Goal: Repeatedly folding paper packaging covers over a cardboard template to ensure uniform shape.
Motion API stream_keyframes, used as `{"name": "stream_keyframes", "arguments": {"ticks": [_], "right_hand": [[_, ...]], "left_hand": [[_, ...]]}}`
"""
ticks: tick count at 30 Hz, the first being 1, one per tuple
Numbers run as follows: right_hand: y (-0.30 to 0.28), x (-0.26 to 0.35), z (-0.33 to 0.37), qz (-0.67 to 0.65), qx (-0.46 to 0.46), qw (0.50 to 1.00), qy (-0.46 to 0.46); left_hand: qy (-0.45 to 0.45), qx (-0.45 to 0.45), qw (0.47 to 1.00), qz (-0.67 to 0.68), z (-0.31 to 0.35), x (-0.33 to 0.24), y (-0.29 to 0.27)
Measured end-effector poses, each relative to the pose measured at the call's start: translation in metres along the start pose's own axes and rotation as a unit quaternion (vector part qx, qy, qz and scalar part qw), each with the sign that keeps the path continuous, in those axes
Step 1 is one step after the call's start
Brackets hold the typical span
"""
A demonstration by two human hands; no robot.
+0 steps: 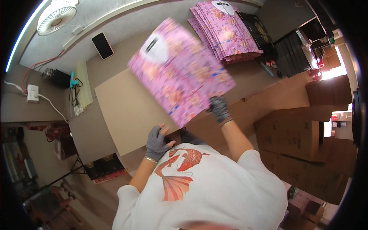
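My right hand (220, 110), in a dark grey glove, grips the near corner of a pink floral printed sheet (188, 76). The sheet is tilted above the table and a little blurred; it bears a white rounded patch with a small black label. My left hand (156, 143), in a grey glove with bare fingertips, holds nothing, its fingers apart. It is beside the near edge of a plain brown cardboard sheet (126, 111), which the pink sheet partly covers. Whether it touches that edge I cannot tell.
A stack of similar pink sheets (230, 34) lies at the back right, beside black printed pieces (256, 28). At left are a phone (102, 46), a glue gun (73, 79) with pale sticks (84, 92), and a fan (56, 20). Large cardboard boxes (291, 134) stand right.
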State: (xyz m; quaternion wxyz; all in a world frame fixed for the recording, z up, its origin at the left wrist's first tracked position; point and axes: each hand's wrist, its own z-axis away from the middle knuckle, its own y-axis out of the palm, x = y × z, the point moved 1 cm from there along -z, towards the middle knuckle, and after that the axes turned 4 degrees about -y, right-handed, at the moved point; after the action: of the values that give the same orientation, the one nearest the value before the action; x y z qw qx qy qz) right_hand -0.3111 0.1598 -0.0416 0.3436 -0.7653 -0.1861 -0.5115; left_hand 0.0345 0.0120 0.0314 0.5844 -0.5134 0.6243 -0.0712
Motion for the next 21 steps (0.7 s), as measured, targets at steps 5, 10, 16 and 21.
{"name": "stream_keyframes", "arguments": {"ticks": [5,10,16,21], "right_hand": [[-0.124,0.069,-0.094,-0.362,-0.276,0.861,0.228],[-0.174,0.029,-0.130,-0.439,-0.295,0.766,0.367],[-0.219,-0.025,-0.218,-0.406,-0.352,0.789,0.298],[-0.206,-0.040,-0.235,-0.359,-0.387,0.804,0.275]], "left_hand": [[-0.040,0.009,0.999,-0.035,0.003,0.042,0.002],[-0.101,0.007,0.993,-0.054,0.011,0.051,-0.006],[-0.134,-0.008,0.988,-0.082,-0.001,0.040,-0.008],[-0.246,-0.072,0.955,-0.147,0.020,0.070,-0.029]]}}
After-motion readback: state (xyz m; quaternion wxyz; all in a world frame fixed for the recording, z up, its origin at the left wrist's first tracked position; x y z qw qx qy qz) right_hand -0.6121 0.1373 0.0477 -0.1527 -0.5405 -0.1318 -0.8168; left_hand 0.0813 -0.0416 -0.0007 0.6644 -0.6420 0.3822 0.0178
